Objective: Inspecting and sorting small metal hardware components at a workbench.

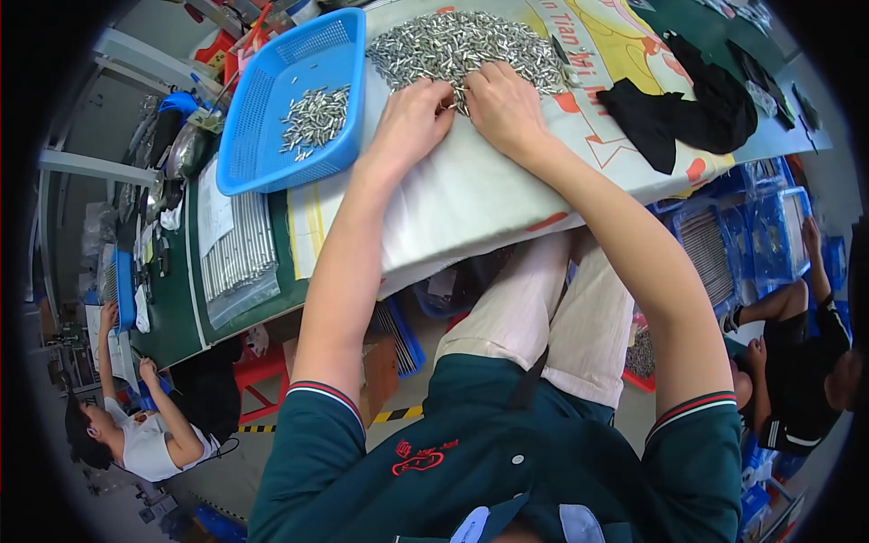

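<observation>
A big heap of small silver metal cylinders (457,43) lies on a white printed sack (480,190) spread over the table. My left hand (412,118) and my right hand (502,104) rest side by side at the near edge of the heap, fingers curled into the pieces. Whether either hand holds any pieces I cannot tell. To the left of my left hand stands a blue plastic basket (262,145) with a small cluster of the same metal cylinders (314,116) inside.
Black cloth (697,109) lies on the sack to the right. Bagged metal rods (237,258) sit on the green table at left. Blue crates (769,235) stand lower right beside a seated person (797,362). Another person (136,434) sits lower left.
</observation>
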Tool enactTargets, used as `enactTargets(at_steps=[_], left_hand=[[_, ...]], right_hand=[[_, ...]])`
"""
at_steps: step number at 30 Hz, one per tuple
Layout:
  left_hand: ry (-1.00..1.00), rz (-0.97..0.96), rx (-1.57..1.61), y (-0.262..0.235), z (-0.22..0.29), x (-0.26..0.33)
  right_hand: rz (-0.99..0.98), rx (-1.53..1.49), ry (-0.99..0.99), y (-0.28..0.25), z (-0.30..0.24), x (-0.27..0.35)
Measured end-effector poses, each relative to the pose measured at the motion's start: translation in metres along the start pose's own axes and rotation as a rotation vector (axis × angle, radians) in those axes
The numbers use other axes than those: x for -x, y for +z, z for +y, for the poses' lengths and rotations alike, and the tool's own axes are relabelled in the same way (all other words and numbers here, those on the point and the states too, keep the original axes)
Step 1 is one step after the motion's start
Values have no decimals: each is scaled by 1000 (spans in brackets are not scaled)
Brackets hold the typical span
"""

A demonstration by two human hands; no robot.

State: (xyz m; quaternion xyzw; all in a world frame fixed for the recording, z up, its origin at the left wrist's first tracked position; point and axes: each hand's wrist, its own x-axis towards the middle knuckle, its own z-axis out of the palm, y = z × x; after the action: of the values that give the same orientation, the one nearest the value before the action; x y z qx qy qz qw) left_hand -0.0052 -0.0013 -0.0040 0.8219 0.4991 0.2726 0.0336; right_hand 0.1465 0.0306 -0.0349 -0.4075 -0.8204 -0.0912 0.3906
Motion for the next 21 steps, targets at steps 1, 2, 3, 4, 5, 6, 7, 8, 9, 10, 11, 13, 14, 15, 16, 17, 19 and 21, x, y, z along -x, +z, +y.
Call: enactTargets(at_steps=[1,2,3,4,5,6,7,8,9,10,11,13,14,15,16,17,19,21], left_hand=[[1,0,-16,-1,-1,4],[-14,1,-1,-2,-4,5],[-14,8,-8,-5,-3,4],[-39,9,42,-6,-3,2],[-65,10,93,-7,-4,2],[-85,3,119,-8,-5,1],[-89,5,114,-9,-7,1],[-135,-19,158,-9,-10,2],[-182,-44,204,-10,-9,2],[-187,-45,204,-11,-9,2],[-193,-60,190,-12,-9,1],[-210,-82,178,-14,-8,1],[-188,-34,154,-14,-9,2],[-162,17,129,-14,-9,0],[-165,15,129,-15,-8,0],[-189,5,135,-16,-7,1],[-211,-6,140,-17,-5,0],[-188,-12,85,-20,-4,0]], right_hand=[[-15,-12,-2,-1,-3,0],[-32,-23,-4,-1,-6,-1],[-7,-20,-5,-1,-6,-2],[-3,-22,-11,-1,-5,-3],[-12,-15,3,0,-3,-2],[-19,-11,16,0,-3,-3],[-25,-25,26,0,-3,-3],[-25,-30,23,1,-2,-3],[-37,-46,27,-1,-2,-3],[-49,-61,31,-2,-1,-4],[-54,-64,31,-2,0,-6],[-24,-97,33,-3,-3,-7],[-24,-134,50,-4,-4,-7],[-27,-137,51,-4,-4,-7],[-18,-156,58,-5,-4,-7],[-7,-175,66,-5,-4,-8],[-11,-186,78,-6,-4,-7],[-16,-197,96,-7,-3,-7]])
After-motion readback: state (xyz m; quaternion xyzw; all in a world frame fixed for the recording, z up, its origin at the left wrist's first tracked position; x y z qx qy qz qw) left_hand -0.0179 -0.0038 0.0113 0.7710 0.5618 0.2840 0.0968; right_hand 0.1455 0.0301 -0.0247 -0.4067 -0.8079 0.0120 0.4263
